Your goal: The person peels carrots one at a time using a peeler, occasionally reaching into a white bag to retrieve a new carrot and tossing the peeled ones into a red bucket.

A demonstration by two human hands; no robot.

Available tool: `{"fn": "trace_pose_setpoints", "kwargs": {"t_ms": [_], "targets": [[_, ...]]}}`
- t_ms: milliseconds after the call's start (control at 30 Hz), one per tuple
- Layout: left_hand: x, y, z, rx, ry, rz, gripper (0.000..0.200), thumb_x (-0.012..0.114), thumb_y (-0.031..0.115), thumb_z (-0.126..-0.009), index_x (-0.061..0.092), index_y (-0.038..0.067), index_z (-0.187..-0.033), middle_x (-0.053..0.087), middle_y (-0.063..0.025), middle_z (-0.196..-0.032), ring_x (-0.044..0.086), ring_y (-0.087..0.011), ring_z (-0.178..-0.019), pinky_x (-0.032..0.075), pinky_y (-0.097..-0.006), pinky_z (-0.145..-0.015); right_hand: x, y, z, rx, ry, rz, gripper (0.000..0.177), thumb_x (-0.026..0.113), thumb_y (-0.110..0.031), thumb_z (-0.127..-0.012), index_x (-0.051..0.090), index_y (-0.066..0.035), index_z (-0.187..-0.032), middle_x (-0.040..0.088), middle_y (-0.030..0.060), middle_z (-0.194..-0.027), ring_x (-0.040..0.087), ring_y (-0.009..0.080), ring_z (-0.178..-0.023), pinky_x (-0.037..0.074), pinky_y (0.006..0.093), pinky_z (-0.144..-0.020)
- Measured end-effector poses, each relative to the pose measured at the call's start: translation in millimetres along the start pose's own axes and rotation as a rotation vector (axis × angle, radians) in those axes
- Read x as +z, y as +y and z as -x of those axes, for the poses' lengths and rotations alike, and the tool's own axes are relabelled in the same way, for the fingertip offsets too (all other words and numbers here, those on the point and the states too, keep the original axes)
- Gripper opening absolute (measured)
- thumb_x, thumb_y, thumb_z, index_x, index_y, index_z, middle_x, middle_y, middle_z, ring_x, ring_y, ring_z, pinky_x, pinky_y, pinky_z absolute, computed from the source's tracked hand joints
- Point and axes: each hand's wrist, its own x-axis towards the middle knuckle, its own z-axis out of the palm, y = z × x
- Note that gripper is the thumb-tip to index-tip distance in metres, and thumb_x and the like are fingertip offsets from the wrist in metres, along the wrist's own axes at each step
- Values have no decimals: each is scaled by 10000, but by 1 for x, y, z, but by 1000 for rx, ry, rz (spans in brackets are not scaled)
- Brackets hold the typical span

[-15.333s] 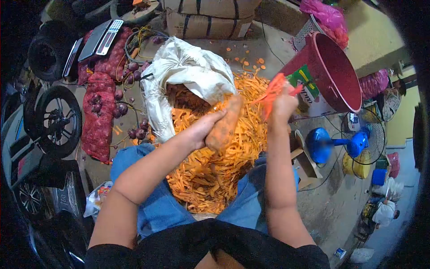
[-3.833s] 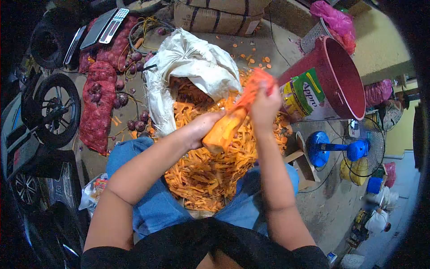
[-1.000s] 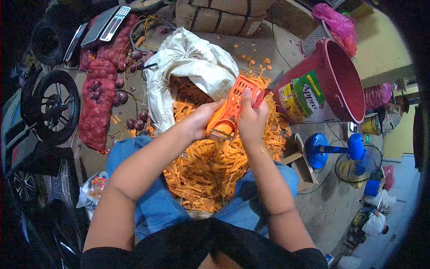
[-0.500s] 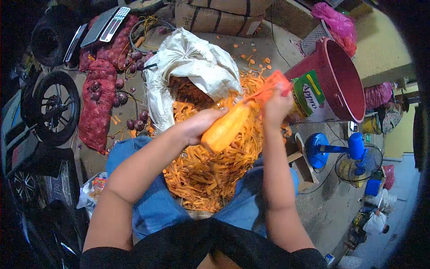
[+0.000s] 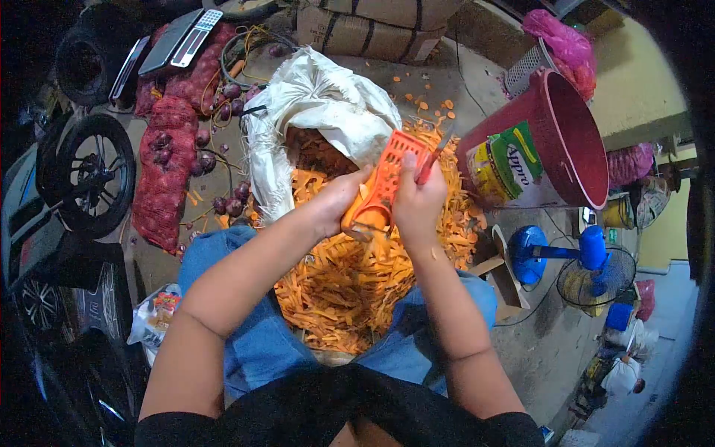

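Note:
An orange carrot [image 5: 366,217] is in my left hand [image 5: 339,201], whose fingers wrap round its far side. My right hand [image 5: 417,201] grips an orange peeler [image 5: 395,167] with a slotted body, which lies along the carrot and hides part of it. A small knife with a red handle [image 5: 425,173] is also in my right hand, its blade pointing up and away. Beneath both hands spreads a big heap of orange peelings [image 5: 335,298], between my knees. The white sack [image 5: 328,97] lies open just beyond, with more peelings inside.
To the right a maroon bucket [image 5: 521,149] lies tilted, near a blue fan [image 5: 592,253] and an open cardboard box [image 5: 506,283]. Red net bags of onions [image 5: 164,179], a scale [image 5: 171,45] and a wheel [image 5: 93,175] are at left. A person [image 5: 622,372] is far right.
My right hand has come back toward me and left, bringing the peeler from beyond the carrot down onto it. The knife now shows clearly. The carrot's near end has shifted slightly.

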Motion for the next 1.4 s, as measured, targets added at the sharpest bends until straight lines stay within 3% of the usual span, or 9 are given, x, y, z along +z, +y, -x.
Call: {"fn": "trace_pose_setpoints", "kwargs": {"t_ms": [167, 267, 333, 400, 467, 633, 767, 900, 1400], "targets": [[8, -14, 18, -15, -120, -464, 358, 322, 308, -834, 453, 29, -1016, 556, -83, -846, 556, -165, -708, 459, -280, -643, -51, 57, -63, -134, 352, 164, 163, 425, -141, -798, 471, 6, -744, 505, 77, -642, 459, 158, -578, 371, 289, -536], [8, -16, 23, -63, -215, -495, 345, 352, 299, -827, 441, 33, -1029, 547, -78, -843, 546, -148, -707, 451, -266, -626, -72, 55, -76, 114, 612, 141, 172, 435, -124, -791, 450, 11, -685, 458, 35, -576, 399, 111, -503, 333, 263, -471], [7, -10, 20, -70, -220, -463, 348, 370, 297, -821, 432, 33, -1039, 538, -76, -852, 539, -138, -718, 445, -258, -620, -75, 52, -77, 115, 526, -195, 197, 454, -144, -788, 428, -13, -644, 393, -16, -536, 343, 69, -457, 288, 232, -424], [3, 0, 14, 115, -46, -603, 367, 411, 301, -804, 418, 22, -1042, 519, -70, -873, 523, -128, -750, 432, -249, -624, -62, 33, -69, 88, 508, -164, 213, 471, -168, -786, 410, -39, -628, 335, -45, -518, 302, 45, -439, 250, 224, -398], [1, 6, 9, 154, -32, -551, 384, 487, 275, -762, 413, 13, -1034, 505, -71, -885, 508, -122, -764, 418, -233, -620, -60, 31, -66, 29, 163, -7, 197, 471, -179, -788, 448, -28, -664, 387, -38, -537, 329, 43, -460, 277, 212, -415], [-8, 26, 8, 461, 150, -1130, 442, 598, 169, -599, 443, 10, -980, 513, -91, -855, 503, -154, -772, 405, -263, -673, -50, 20, -55, -128, -204, 467, 165, 494, -141, -693, 505, -36, -820, 516, 201, -664, 511, 342, -631, 396, 387, -554], [-5, 33, 18, 619, 302, -1363, 430, 612, 136, -534, 477, 35, -930, 543, -111, -782, 531, -186, -734, 409, -278, -671, -48, 15, -41, -59, -507, 724, 205, 497, -107, -622, 504, -46, -817, 528, 200, -685, 510, 352, -667, 396, 410, -579], [-3, 30, 18, 819, 345, -1498, 323, 607, 167, -538, 498, 39, -813, 538, -176, -681, 526, -318, -685, 414, -362, -603, -38, -3, -31, -70, -615, 670, 167, 492, -109, -627, 474, -35, -776, 527, 192, -683, 504, 355, -670, 395, 415, -592], [4, 32, 19, 883, 435, -1668, 283, 594, 181, -542, 492, 64, -779, 538, -149, -654, 527, -311, -650, 414, -390, -583, -21, 23, -21, -145, -455, 630, 141, 497, -99, -622, 502, -14, -734, 533, 186, -644, 515, 350, -618, 409, 411, -559]]}}
